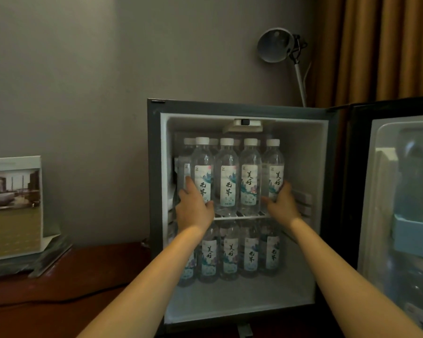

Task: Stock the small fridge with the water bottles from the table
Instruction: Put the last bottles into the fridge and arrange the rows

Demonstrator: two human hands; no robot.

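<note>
A small black fridge with a white interior [154, 167] stands open next to a dark red-brown wooden worktop [83, 276]. Its door [354, 181] is swung out to the right, close beside the right arm, and carries a large clear bottle [420, 172] above a light-blue box [413, 232]. A grey desk lamp [275, 45] rises behind the cabinet, before an orange-brown curtain [381, 45]; a white display card with a room photograph [12, 203] stands at left. Clear plastic water bottles with white caps [226, 172] fill the white wire shelf [239, 217] and the fridge floor below — all upright, caps up, labels facing out. The left hand [193, 206] curls round the leftmost front bottle [202, 172] on the shelf; the right hand [282, 203] wraps the rightmost front bottle [275, 167].
</note>
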